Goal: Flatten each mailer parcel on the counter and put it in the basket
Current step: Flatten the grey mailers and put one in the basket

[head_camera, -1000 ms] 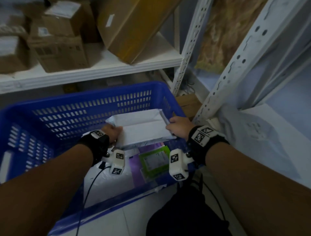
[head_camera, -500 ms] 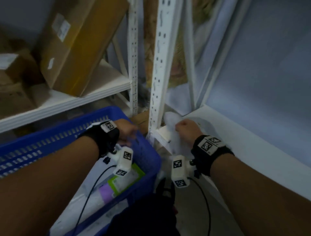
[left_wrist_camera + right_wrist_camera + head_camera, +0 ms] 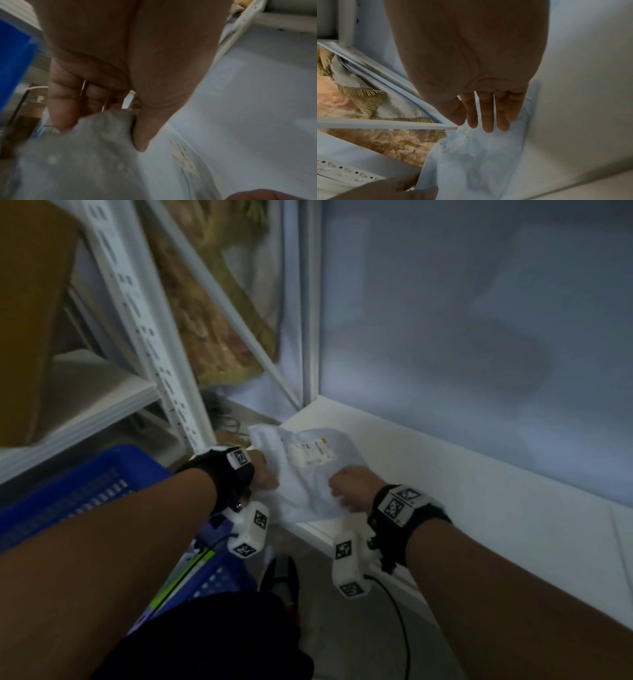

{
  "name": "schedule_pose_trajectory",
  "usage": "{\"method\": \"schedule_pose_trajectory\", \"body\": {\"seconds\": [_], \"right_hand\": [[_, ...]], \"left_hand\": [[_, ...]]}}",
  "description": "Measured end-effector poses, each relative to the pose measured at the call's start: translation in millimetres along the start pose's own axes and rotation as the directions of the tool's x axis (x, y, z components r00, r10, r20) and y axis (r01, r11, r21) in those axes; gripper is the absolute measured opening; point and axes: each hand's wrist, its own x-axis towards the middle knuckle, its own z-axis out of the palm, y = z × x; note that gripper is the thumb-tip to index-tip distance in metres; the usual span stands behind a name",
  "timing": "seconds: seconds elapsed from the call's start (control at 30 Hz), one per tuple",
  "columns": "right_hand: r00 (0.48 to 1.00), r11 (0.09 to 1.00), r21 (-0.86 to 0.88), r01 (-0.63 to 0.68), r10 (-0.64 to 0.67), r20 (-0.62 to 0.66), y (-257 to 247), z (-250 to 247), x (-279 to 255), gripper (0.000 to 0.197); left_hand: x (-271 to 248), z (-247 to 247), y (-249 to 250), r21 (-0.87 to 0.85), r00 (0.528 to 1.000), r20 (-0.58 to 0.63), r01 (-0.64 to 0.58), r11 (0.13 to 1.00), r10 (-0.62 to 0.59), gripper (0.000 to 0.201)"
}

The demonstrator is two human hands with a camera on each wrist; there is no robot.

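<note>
A white mailer parcel (image 3: 308,470) with a printed label lies at the left corner of the white counter (image 3: 479,508). My left hand (image 3: 265,474) holds its left edge; in the left wrist view the thumb (image 3: 142,135) lies on top and the curled fingers (image 3: 63,108) sit under the bunched plastic (image 3: 77,162). My right hand (image 3: 346,493) rests on the near right part of the mailer. In the right wrist view its fingers (image 3: 486,115) are straight on the mailer (image 3: 479,162). The blue basket (image 3: 68,494) stands to the lower left, its inside mostly hidden by my left arm.
White slotted shelf uprights (image 3: 154,337) rise between basket and counter. A brown cardboard box (image 3: 27,302) sits on the left shelf. Tan fringed fabric (image 3: 212,320) hangs behind the rack. A pale wall backs the counter. A dark bag (image 3: 205,638) and a cable lie on the floor.
Both hands left a mailer in the basket and my view swung right. The right hand reached the mailer on the counter first; the left hand has now come over and taken its left edge.
</note>
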Motion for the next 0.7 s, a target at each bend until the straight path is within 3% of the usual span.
{"method": "schedule_pose_trajectory", "body": {"seconds": [0.07,0.13,0.2,0.3,0.47,0.57,0.7], "right_hand": [[0.997,0.999,-0.039,0.032,-0.035,-0.074,13.3,-10.5,-3.9,0.028],[0.993,0.999,-0.049,0.018,-0.023,-0.114,27.5,-22.3,-9.1,0.025],[0.988,0.999,-0.046,-0.022,0.014,-0.152,45.2,-35.2,-19.1,0.028],[0.979,0.998,-0.022,-0.063,0.058,-0.197,70.5,-55.9,-36.7,0.033],[0.97,0.99,0.015,-0.14,0.14,-0.196,113.2,-82.4,-69.1,0.038],[0.966,0.985,0.007,-0.173,0.171,-0.191,130.6,-93.2,-84.0,0.04],[0.967,0.986,0.004,-0.169,0.167,-0.192,129.1,-107.1,-101.4,0.041]], "left_hand": [[-7.0,2.4,19.1,0.222,0.997,-0.058,-0.041,0.974,0.055,0.047],[-11.2,10.7,38.2,0.291,0.992,-0.049,-0.096,0.952,0.115,0.052],[-13.8,27.8,63.2,0.256,0.989,0.019,-0.148,0.955,0.148,0.048],[-20.0,51.5,97.4,0.071,0.974,0.102,-0.212,0.975,0.204,0.041],[-33.6,74.8,139.4,0.049,0.93,0.21,-0.32,0.946,0.303,0.042],[-47.6,61.6,156.4,0.079,0.918,0.235,-0.345,0.935,0.319,0.039],[-79.2,4.4,183.7,0.15,0.929,0.13,-0.364,0.919,0.347,0.025]]}}
